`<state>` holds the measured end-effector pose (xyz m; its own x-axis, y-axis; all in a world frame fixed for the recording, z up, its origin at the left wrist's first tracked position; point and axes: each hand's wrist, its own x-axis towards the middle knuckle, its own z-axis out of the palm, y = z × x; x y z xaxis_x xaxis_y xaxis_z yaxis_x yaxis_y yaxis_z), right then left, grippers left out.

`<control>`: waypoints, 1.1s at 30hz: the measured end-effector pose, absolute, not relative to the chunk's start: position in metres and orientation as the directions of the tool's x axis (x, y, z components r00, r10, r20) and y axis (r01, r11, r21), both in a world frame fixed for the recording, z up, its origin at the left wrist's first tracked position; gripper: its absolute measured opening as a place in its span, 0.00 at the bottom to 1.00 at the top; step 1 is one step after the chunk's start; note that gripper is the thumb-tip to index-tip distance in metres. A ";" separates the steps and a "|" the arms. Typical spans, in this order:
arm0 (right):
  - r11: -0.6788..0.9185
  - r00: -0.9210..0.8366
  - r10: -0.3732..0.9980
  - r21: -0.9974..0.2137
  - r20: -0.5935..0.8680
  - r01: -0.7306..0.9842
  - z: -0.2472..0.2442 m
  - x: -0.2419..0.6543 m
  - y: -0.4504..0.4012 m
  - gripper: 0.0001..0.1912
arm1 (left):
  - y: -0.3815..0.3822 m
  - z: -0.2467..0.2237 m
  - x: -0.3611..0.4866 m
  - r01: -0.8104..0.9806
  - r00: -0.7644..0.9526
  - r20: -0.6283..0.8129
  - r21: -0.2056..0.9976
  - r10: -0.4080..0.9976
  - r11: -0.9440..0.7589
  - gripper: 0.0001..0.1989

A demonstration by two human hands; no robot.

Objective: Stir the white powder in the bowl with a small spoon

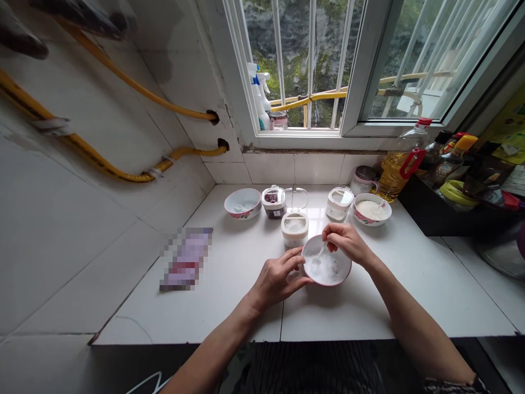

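My left hand (281, 276) grips the left rim of a white bowl (343, 277), its fingers over the edge and the thumb along the near side. Inside the bowl lies white granular stuff (331, 267), like salt or sugar. In my right hand (344, 241) a small white spoon (318, 257) is pinched by its handle, with the spoon's head down in the white grains. Just behind the bowl stands a seasoning jar (295, 230) with white contents. Another jar (273, 203) with dark red contents has its clear lid (297, 198) flipped up.
A floral bowl (243, 205) sits at the back left, and a bowl of white grains (372, 210) at the back right beside a jar (339, 204). An oil bottle (396, 169) and a black rack (426, 202) of bottles line the right. A pixelated packet (188, 260) lies left.
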<state>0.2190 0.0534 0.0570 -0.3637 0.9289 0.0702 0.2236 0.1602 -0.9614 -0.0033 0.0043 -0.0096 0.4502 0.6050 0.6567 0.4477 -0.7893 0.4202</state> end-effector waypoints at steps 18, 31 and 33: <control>0.270 -0.102 0.958 -0.963 0.268 0.001 0.047 0.217 0.064 0.08 | 0.004 -0.007 -0.002 0.446 0.445 0.675 0.404 0.589 -0.799 0.18; 0.604 -0.114 0.784 -0.707 0.610 0.368 0.053 0.218 0.051 0.07 | 0.005 -0.007 -0.002 0.443 0.442 0.688 0.390 0.575 -0.807 0.17; 0.541 -0.154 0.839 -0.774 0.522 0.330 0.057 0.223 0.052 0.07 | 0.004 -0.006 -0.002 0.444 0.448 0.679 0.396 0.582 -0.804 0.16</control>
<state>0.2230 0.0520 0.0567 -0.1539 0.8392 0.5216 0.3296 0.5413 -0.7735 -0.0020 0.0041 -0.0061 0.4478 0.5819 0.6789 0.4444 -0.8037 0.3957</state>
